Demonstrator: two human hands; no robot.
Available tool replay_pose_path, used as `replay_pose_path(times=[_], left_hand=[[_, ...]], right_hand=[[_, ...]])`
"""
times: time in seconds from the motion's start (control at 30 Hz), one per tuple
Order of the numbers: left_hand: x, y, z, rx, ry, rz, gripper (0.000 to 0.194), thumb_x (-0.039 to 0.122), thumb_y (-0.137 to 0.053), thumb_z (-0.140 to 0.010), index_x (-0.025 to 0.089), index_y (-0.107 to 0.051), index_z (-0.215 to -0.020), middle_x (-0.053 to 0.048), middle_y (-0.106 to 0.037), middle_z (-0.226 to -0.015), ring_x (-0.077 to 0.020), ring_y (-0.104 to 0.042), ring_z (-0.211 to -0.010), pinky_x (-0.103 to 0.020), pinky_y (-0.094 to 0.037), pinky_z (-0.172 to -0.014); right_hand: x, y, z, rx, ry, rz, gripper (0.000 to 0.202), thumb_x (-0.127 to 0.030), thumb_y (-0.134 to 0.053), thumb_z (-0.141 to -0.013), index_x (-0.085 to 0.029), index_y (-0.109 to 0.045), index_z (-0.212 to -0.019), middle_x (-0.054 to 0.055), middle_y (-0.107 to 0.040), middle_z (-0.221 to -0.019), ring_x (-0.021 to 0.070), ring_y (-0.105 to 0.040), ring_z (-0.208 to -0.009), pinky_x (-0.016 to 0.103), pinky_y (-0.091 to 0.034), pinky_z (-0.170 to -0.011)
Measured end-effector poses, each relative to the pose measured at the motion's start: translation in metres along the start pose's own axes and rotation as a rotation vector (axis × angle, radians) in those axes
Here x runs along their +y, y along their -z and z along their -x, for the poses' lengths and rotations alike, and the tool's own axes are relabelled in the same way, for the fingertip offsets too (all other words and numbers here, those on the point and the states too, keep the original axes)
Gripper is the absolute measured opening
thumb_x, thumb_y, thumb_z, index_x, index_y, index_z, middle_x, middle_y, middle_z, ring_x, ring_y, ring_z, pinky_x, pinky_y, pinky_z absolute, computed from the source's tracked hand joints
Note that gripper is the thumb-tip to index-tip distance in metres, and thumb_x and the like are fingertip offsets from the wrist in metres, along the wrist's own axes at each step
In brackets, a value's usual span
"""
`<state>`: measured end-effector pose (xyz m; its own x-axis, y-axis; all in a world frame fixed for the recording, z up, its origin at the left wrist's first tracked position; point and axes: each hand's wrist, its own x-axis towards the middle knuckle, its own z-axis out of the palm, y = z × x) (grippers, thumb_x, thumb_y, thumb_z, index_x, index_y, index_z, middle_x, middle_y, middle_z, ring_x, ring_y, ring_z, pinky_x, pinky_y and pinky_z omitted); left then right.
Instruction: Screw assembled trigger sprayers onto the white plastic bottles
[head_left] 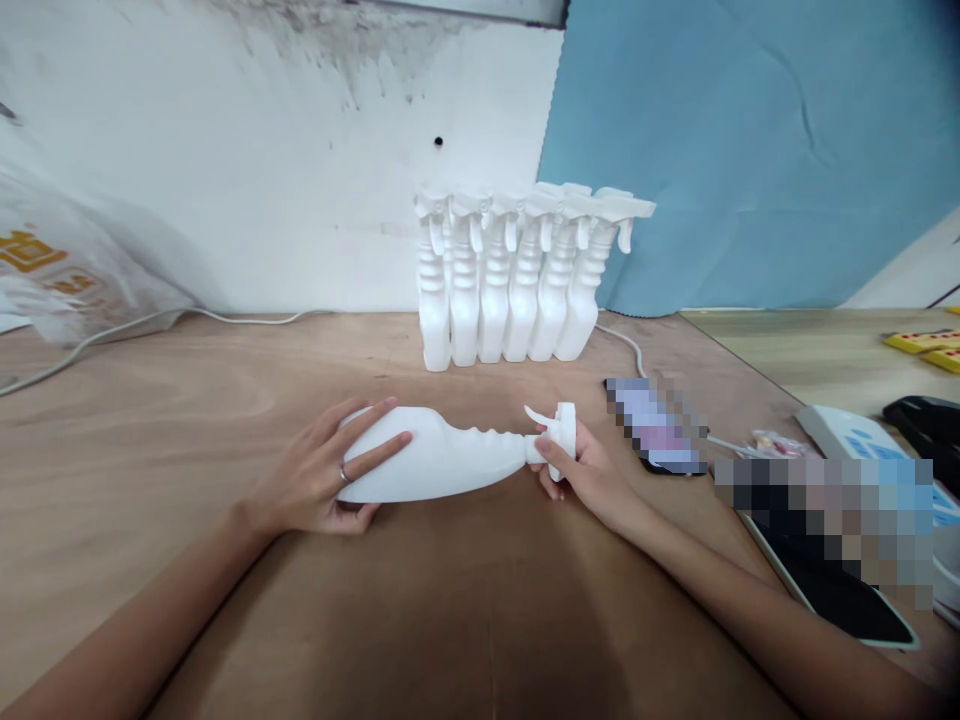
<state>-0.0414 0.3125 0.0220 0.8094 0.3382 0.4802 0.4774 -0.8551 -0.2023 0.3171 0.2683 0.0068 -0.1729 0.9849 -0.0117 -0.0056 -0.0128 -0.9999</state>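
Note:
A white plastic spray bottle [442, 455] lies on its side in the air just above the wooden table, its base to the left and its ribbed neck to the right. Wrapped round the base end is my left hand [341, 465], with a ring on one finger. My right hand [581, 470] grips the white trigger sprayer head [566, 430] at the neck end, fingers closed round it. The sprayer's trigger points up and left. Whether the head is fully screwed onto the neck I cannot tell.
Several white spray bottles [493, 310] stand upright in a tight group by the wall. A phone [656, 425] lies right of my hands, with a dark-screened device [832, 585] nearer me. A plastic bag [75, 270] sits far left, and a white cable [247, 320] runs along the wall.

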Motion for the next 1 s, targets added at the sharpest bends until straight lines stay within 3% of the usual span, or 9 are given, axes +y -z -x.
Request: replay_pose_path(times=[0.1, 0.17, 0.27, 0.4, 0.53, 0.67, 0.8, 0.93, 1.0], left_hand=[[0.0003, -0.0001, -0.0004, -0.003, 0.014, -0.008, 0.091, 0.032, -0.069, -0.076, 0.027, -0.027, -0.157, -0.015, -0.026, -0.161, -0.0450, -0.039, -0.135, -0.059, -0.042, -0.106], [0.0005, -0.0005, -0.0008, -0.017, 0.017, -0.003, 0.091, 0.033, -0.069, -0.076, 0.027, -0.026, -0.157, -0.015, -0.025, -0.161, -0.0451, -0.039, -0.135, -0.059, -0.042, -0.106], [0.0007, -0.0014, -0.0011, -0.034, 0.015, 0.018, 0.092, 0.034, -0.069, -0.077, 0.027, -0.026, -0.157, -0.015, -0.025, -0.161, -0.0453, -0.038, -0.134, -0.059, -0.042, -0.106], [0.0002, -0.0023, -0.0005, -0.038, 0.024, 0.026, 0.092, 0.032, -0.069, -0.077, 0.027, -0.025, -0.157, -0.015, -0.026, -0.161, -0.0447, -0.038, -0.135, -0.059, -0.041, -0.107], [-0.0007, -0.0030, 0.0003, -0.057, 0.021, 0.051, 0.092, 0.033, -0.069, -0.077, 0.027, -0.025, -0.157, -0.015, -0.025, -0.161, -0.0447, -0.038, -0.135, -0.059, -0.042, -0.106], [-0.0010, -0.0028, 0.0001, -0.042, 0.020, 0.040, 0.091, 0.032, -0.069, -0.076, 0.027, -0.026, -0.157, -0.015, -0.027, -0.160, -0.0450, -0.039, -0.134, -0.059, -0.042, -0.105], [-0.0007, -0.0025, -0.0005, -0.057, 0.025, 0.052, 0.092, 0.032, -0.068, -0.077, 0.027, -0.024, -0.157, -0.015, -0.026, -0.161, -0.0448, -0.039, -0.134, -0.058, -0.043, -0.105], [-0.0014, -0.0012, -0.0015, -0.048, 0.030, 0.056, 0.091, 0.031, -0.069, -0.077, 0.027, -0.026, -0.157, -0.015, -0.026, -0.161, -0.0451, -0.038, -0.135, -0.059, -0.041, -0.106], [-0.0014, -0.0004, -0.0022, -0.051, 0.041, 0.075, 0.091, 0.031, -0.069, -0.078, 0.027, -0.025, -0.157, -0.015, -0.026, -0.161, -0.0442, -0.038, -0.136, -0.059, -0.041, -0.107]], right_hand=[[-0.0004, -0.0007, 0.0013, -0.021, 0.057, -0.032, 0.055, -0.049, -0.074, -0.082, -0.022, -0.041, -0.117, -0.001, -0.065, -0.078, 0.0142, -0.056, -0.055, 0.028, -0.042, -0.048], [-0.0010, -0.0008, 0.0022, -0.026, 0.077, -0.046, 0.057, -0.045, -0.076, -0.082, -0.022, -0.040, -0.120, -0.003, -0.064, -0.073, 0.0148, -0.057, -0.056, 0.029, -0.045, -0.051], [-0.0026, -0.0019, 0.0030, 0.009, 0.054, -0.033, 0.044, -0.048, -0.067, -0.089, -0.021, -0.044, -0.114, -0.006, -0.058, -0.061, 0.0115, -0.049, -0.044, 0.027, -0.040, -0.046], [-0.0048, -0.0040, 0.0034, 0.014, 0.064, -0.063, 0.061, -0.045, -0.080, -0.077, -0.023, -0.042, -0.119, 0.002, -0.067, -0.090, 0.0153, -0.061, -0.058, 0.028, -0.047, -0.047], [-0.0045, -0.0041, 0.0037, 0.025, 0.029, -0.032, 0.047, -0.049, -0.068, -0.087, -0.020, -0.045, -0.116, -0.002, -0.064, -0.073, 0.0097, -0.050, -0.041, 0.026, -0.039, -0.042], [-0.0052, -0.0039, 0.0039, -0.019, 0.048, -0.068, 0.065, -0.043, -0.079, -0.079, -0.022, -0.038, -0.125, -0.002, -0.066, -0.077, 0.0153, -0.061, -0.056, 0.027, -0.048, -0.049], [-0.0064, -0.0041, 0.0039, 0.024, 0.029, -0.037, 0.057, -0.047, -0.072, -0.085, -0.018, -0.043, -0.126, -0.003, -0.064, -0.069, 0.0112, -0.053, -0.043, 0.027, -0.043, -0.047], [-0.0056, -0.0027, 0.0045, -0.023, 0.026, -0.085, 0.073, -0.040, -0.080, -0.078, -0.019, -0.039, -0.135, -0.002, -0.067, -0.071, 0.0158, -0.060, -0.057, 0.030, -0.049, -0.055], [-0.0049, -0.0018, 0.0044, 0.003, 0.008, -0.094, 0.070, -0.035, -0.084, -0.073, -0.018, -0.047, -0.130, 0.002, -0.070, -0.078, 0.0171, -0.063, -0.064, 0.031, -0.051, -0.061]])
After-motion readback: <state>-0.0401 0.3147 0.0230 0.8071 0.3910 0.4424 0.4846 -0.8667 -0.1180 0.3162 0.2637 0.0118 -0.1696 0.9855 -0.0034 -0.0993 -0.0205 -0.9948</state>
